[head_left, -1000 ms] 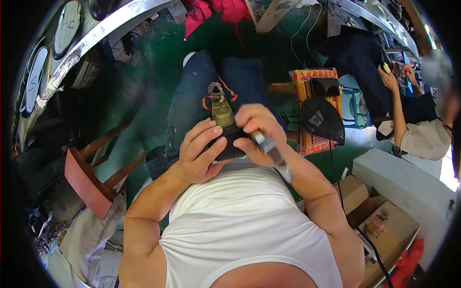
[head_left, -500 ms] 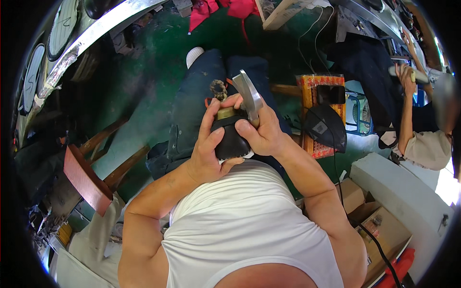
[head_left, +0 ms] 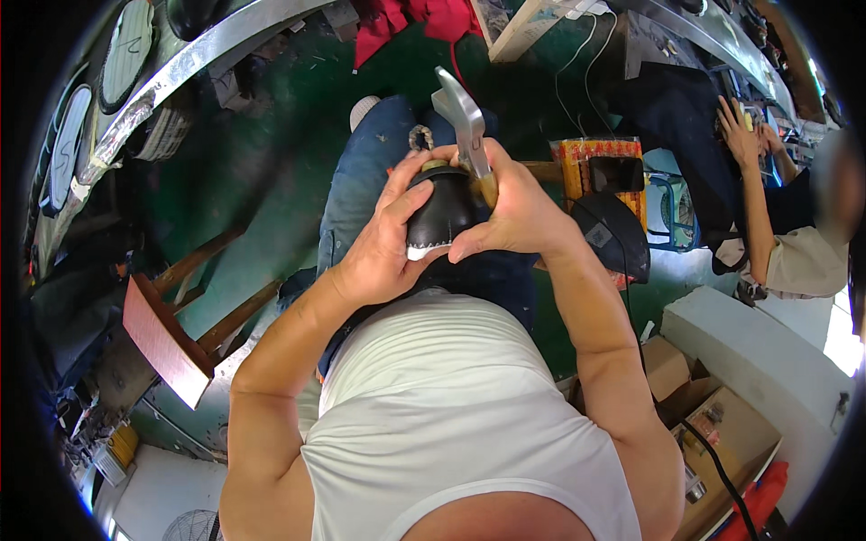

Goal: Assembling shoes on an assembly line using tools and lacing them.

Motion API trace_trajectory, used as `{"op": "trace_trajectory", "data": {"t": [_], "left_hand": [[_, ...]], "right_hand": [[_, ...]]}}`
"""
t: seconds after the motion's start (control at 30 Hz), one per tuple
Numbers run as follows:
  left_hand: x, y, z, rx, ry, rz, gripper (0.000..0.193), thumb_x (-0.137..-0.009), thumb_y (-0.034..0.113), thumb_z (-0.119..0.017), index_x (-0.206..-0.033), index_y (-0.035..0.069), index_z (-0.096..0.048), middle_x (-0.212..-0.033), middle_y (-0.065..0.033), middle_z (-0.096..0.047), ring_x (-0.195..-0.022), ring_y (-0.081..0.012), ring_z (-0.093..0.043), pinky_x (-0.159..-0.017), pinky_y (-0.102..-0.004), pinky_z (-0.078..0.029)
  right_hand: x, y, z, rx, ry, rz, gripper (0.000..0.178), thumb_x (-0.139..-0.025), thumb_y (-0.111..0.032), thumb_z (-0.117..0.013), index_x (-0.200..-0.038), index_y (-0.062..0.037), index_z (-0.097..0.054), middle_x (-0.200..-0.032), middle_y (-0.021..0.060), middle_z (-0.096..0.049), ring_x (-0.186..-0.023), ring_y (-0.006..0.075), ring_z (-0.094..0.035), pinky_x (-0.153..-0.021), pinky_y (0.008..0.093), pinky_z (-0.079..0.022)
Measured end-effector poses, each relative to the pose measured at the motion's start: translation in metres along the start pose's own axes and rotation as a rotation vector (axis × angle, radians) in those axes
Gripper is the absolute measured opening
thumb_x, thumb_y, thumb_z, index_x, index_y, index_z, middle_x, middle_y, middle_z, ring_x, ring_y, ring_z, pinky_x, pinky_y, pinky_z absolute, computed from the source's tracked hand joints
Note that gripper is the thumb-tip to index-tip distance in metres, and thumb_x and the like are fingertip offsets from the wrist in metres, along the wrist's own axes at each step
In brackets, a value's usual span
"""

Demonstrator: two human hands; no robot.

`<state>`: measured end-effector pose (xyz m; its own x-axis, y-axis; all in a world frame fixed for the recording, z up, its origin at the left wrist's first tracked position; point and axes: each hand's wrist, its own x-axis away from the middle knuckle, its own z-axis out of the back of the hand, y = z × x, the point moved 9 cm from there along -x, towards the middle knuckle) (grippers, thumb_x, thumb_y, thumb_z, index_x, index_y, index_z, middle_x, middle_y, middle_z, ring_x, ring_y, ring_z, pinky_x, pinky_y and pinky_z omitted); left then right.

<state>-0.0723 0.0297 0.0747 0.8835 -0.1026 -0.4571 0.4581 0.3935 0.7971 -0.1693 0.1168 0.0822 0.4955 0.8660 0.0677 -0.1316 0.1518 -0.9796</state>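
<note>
Black shoe upper over an olive-green form, held up between 2 hands above the lap, in front of the white top. Form shows only at the far, open end; cord loop just beyond it. White toothed edge on the near, rounded end.

Left hand: fingers curled round the left side of the upper, thumb pressed on its face, so pinching it. Right hand: hammer kept in the grip, wooden handle between thumb side and palm, metal head up and away from the body. Right thumb reaches to the near right edge of the upper; the other right fingers are mostly hidden, can't tell how tightly they close.

Handling, judged by look: upper likely leathery, thin, a bit springy; smooth sheen, so maybe slippery. Form looks hard, probably gives most of the weight and a firm core. Not fragile overall; the white edge looks like the weakest bit, could fold or fray. Best hold: broad grip on 2 opposite sides, where the form seems to back the skin. Hammer likely head-heavy; take it by the wood.
</note>
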Motion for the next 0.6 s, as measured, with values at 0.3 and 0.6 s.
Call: {"op": "trace_trajectory", "data": {"t": [0.3, 0.6], "left_hand": [[0.047, -0.068, -0.026, 0.301, 0.025, 0.489, 0.105, -0.077, 0.007, -0.083, -0.154, 0.005, -0.013, -0.142, -0.0155, -0.046, -0.134, -0.0266, -0.045, -0.110, -0.0378, -0.038], [0.004, -0.075, 0.003, 0.491, 0.055, 0.855, 0.080, -0.098, 0.065, -0.042, -0.136, -0.005, -0.048, -0.121, -0.0151, -0.062, -0.108, -0.0199, -0.060, -0.094, -0.0340, -0.048]], "right_hand": [[-0.002, -0.018, -0.020, 0.444, -0.025, 0.178, 0.084, -0.069, -0.025, -0.088, -0.134, -0.0026, -0.039, -0.128, 0.0189, -0.057, -0.108, 0.0382, -0.064, -0.092, 0.0391, -0.050], [0.030, 0.082, -0.004, -0.335, 0.379, -0.262, 0.055, -0.077, -0.014, -0.082, -0.117, 0.0029, -0.050, -0.096, 0.0076, -0.064, -0.083, 0.0132, -0.062, -0.074, 0.0277, -0.053]]}}
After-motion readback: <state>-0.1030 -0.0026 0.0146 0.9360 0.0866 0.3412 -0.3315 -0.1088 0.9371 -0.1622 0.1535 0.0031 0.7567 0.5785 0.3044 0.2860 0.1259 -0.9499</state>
